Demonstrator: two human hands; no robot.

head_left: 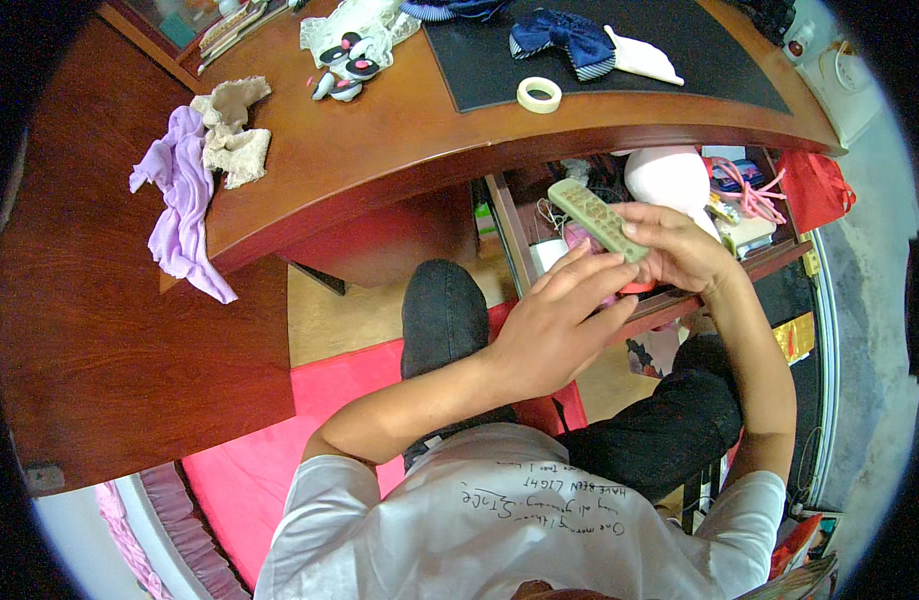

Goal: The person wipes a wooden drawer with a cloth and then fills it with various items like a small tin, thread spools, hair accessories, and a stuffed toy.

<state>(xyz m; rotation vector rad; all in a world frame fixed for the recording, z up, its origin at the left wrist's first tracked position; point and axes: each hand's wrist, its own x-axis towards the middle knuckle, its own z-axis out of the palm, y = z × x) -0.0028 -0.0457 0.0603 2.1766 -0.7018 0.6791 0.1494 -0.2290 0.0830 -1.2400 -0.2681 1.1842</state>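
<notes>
A pale green remote control (602, 220) with rows of buttons is held tilted above the open drawer (520, 235). My right hand (680, 245) grips its near right part, thumb along the edge and the other fingers partly hidden behind. My left hand (560, 325) reaches across from the left with fingers stretched out. Its fingertips touch the near end of the remote, and the thumb stands apart. Below and behind the remote, the drawer holds a round white object (668, 182), a pink cord (752, 190) and mixed small items.
On the curved wooden desk (380, 150) lie a tape roll (539, 95), a blue bow (570, 45), white lace (370, 25) and panda-like pieces (345, 70). Purple cloth (180, 190) and beige fabric (238, 130) hang near the left edge. A red bag (818, 190) sits right of the drawer.
</notes>
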